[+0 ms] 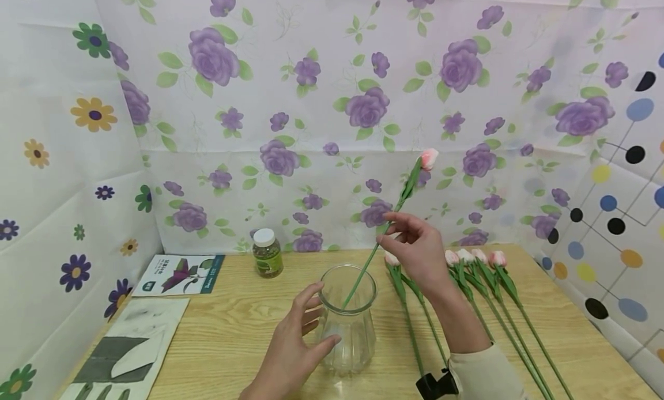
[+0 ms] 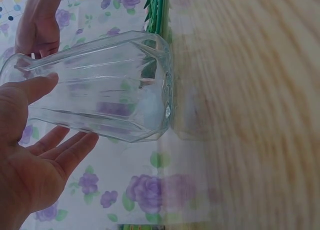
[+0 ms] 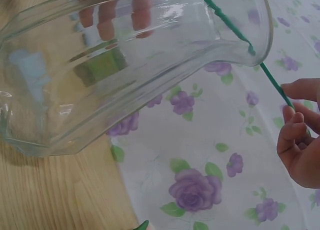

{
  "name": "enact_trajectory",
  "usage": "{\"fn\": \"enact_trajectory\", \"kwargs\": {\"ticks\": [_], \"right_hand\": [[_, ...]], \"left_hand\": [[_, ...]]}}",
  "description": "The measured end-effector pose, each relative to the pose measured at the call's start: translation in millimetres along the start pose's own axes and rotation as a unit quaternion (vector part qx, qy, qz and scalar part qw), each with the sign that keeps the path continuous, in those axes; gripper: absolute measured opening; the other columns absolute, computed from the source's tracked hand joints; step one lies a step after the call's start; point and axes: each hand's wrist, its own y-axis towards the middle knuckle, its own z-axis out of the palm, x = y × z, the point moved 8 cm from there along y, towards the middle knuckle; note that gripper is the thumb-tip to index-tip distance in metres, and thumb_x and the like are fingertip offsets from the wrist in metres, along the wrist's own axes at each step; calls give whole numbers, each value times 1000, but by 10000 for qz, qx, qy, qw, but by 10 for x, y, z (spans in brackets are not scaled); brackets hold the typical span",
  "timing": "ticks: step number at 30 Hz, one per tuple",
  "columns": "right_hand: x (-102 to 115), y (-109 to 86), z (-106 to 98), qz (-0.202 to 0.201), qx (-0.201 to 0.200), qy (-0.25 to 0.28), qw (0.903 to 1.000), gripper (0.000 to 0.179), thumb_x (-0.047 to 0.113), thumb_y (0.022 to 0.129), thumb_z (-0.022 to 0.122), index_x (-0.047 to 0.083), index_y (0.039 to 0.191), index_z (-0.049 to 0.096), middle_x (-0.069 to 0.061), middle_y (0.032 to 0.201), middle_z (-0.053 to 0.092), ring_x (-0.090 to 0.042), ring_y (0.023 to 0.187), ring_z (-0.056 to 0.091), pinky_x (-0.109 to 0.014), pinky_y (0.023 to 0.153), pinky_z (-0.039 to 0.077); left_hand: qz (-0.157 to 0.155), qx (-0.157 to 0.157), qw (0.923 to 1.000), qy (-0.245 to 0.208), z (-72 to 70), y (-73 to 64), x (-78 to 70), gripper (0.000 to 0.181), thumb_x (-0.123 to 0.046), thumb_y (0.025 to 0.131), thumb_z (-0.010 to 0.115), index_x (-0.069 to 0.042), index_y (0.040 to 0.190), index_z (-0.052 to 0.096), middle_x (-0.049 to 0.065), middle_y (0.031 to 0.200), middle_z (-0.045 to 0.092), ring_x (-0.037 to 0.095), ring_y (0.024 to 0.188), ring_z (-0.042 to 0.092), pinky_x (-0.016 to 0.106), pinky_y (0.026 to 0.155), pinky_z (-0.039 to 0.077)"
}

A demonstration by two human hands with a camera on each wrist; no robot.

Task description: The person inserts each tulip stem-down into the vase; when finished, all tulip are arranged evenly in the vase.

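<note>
An artificial pink-and-white tulip (image 1: pixel 410 187) slants over a clear glass vase (image 1: pixel 350 345), its green stem's lower end inside the mouth. My right hand (image 1: pixel 417 253) pinches the stem between thumb and fingers, above and to the right of the rim. In the right wrist view the stem (image 3: pixel 274 82) crosses the rim. Around the vase's left side, my left hand (image 1: pixel 290 345) holds it with the thumb in front and the fingers behind. Seen in the left wrist view, the vase (image 2: pixel 100 92) stands with its base on the table.
Several more tulips (image 1: pixel 510 285) lie on the wooden table (image 1: pixel 233 331) to the right. A white-capped jar (image 1: pixel 267 256) stands behind the vase at left. Leaflets (image 1: pixel 178 275) lie on the left side. Patterned sheets (image 1: pixel 321 112) enclose the back and sides.
</note>
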Motion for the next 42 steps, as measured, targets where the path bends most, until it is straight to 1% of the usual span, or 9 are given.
{"fn": "enact_trajectory", "kwargs": {"ticks": [3,9,16,19,23,29,33,36,42], "right_hand": [[19,-11,41,-122,32,-16,9999,36,3,92,78,6,127,73,-1,97,66,-10,66,56,-23,57,47],[29,-38,131,-230,201,98,9995,37,-1,91,77,4,128,72,-5,99,63,-8,54,44,-23,49,37],[63,-69,229,-458,325,-201,9982,36,1,91,80,5,126,73,-11,101,64,-8,60,45,-23,54,40],[84,-88,271,-601,365,-341,9969,35,3,91,81,6,124,74,-16,103,65,-10,63,42,-23,58,39],[98,-111,322,-730,409,-544,9950,33,4,90,81,8,123,75,-18,102,67,-11,65,37,-25,60,35],[96,-143,401,-684,535,-761,9933,31,5,91,81,12,122,76,-17,103,67,-14,69,36,-27,64,33],[91,-171,462,-664,628,-863,9921,31,6,92,81,14,121,76,-13,103,68,-15,69,36,-28,62,31],[93,-194,503,-763,692,-936,9903,31,6,92,81,15,121,76,-10,101,68,-14,67,35,-26,58,28],[107,-225,573,-912,915,-845,9880,30,4,92,81,13,120,76,-11,101,68,-13,63,30,-27,54,25]], "left_hand": [[3,17,10000,13,0,-1,3,94,-8,85,89,-33,158,35,18,135,65,39,118,72,44,94,63],[45,19,10000,2,4,-5,6,95,-8,84,89,-31,158,35,18,135,64,39,118,71,45,94,63],[118,-12,9999,2,3,-5,-1,95,-7,84,90,-31,158,36,17,135,65,38,117,72,44,94,64],[136,-19,9999,7,0,-7,-5,95,-7,84,90,-32,158,36,18,135,65,39,117,72,45,93,64],[103,28,9999,-18,1,-4,-5,95,-8,85,89,-32,158,35,19,136,64,40,118,72,47,93,63],[79,53,9999,-37,1,-3,-3,94,-9,85,89,-30,159,35,19,136,64,40,118,71,46,94,63],[89,93,9999,8,6,-2,6,94,-10,87,88,-33,160,33,19,138,64,40,119,71,46,94,63],[129,91,9999,34,8,-6,12,95,-11,87,88,-35,160,32,18,137,64,39,118,71,46,93,64],[127,112,9999,23,6,-6,16,95,-11,87,88,-35,160,32,19,137,63,40,119,71,47,93,63]]}}
